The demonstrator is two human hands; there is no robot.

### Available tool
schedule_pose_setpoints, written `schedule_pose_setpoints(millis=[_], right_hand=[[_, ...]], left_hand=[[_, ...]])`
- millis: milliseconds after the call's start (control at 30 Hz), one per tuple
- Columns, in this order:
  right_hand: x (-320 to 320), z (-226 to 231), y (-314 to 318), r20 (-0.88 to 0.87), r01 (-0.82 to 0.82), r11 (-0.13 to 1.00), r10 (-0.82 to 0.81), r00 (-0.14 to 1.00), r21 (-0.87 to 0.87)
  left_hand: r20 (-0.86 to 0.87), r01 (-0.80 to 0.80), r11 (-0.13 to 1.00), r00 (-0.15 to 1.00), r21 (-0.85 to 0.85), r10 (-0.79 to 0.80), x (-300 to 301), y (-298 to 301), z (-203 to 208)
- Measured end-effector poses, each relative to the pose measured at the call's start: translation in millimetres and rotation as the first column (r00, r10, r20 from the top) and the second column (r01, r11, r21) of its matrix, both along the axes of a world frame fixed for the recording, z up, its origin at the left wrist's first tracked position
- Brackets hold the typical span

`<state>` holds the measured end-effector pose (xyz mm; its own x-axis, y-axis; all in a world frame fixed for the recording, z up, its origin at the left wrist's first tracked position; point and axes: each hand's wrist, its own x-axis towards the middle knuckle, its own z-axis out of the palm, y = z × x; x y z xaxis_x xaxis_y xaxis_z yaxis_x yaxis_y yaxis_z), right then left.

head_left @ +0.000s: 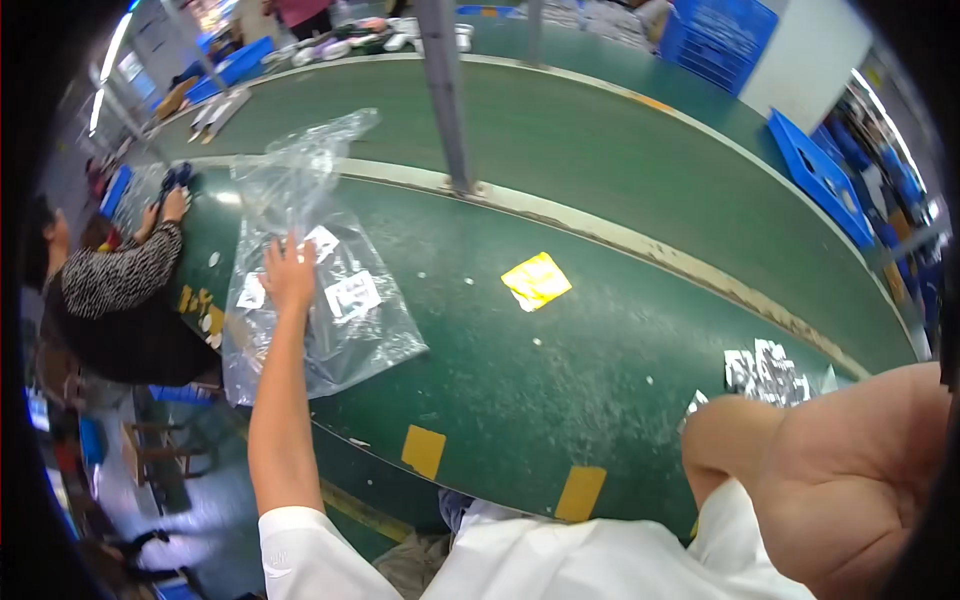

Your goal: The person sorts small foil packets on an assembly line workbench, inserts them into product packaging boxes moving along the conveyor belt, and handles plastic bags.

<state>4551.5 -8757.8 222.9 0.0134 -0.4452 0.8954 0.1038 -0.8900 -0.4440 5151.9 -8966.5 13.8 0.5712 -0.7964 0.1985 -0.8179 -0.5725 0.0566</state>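
Note:
My left hand (pixel 289 275) lies on a large clear plastic bag (pixel 385 335), its fingers stretched out and apart. The bag is spread over the green worktable, and its crumpled end points away from me. White printed pieces (pixel 352 296) show at the bag, beside and under my fingers; whether they lie inside it I cannot tell. Close to the camera at the right, my right hand (pixel 850 470) looms large with the palm side showing. Its fingers are out of sight. Beyond that arm lie shiny silver-and-black packets (pixel 765 375), partly covered by it.
A yellow packet (pixel 536 281) lies mid-table. Tape patches (pixel 424 452) mark the near edge. Behind the table, a green conveyor belt (pixel 640 165) runs past a metal post (pixel 447 100). At left, a co-worker in a patterned sleeve (pixel 125 270) handles something dark. Blue crates (pixel 715 45) stand at the back.

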Motion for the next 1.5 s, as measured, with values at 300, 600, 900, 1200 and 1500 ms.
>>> schedule_pose_setpoints(millis=[300,600,900,1200,1500], right_hand=[[9,47,-23,-0.136,0.2,0.959,-0.229,0.964,-0.202],[-54,-2,-55,0.029,-0.198,0.98,0.199,0.98,-0.024],[-46,11,-78,0.06,-0.195,0.972,0.189,0.98,0.131],[-2,44,-53,-0.125,0.167,0.985,-0.172,0.977,-0.048],[28,2,-58,0.021,0.03,0.997,-0.029,0.999,-0.073]], left_hand=[[0.038,-0.066,0.997,0.997,-0.029,0.067,20,-1,11],[0.014,0.05,0.992,0.999,-0.117,-0.048,9,-6,8],[-0.042,-0.045,0.998,0.998,-0.053,0.043,9,-6,17],[0.094,-0.057,0.998,0.994,0.021,0.055,45,14,-8],[0.378,0.15,0.979,0.906,0.14,-0.193,145,63,-12]])
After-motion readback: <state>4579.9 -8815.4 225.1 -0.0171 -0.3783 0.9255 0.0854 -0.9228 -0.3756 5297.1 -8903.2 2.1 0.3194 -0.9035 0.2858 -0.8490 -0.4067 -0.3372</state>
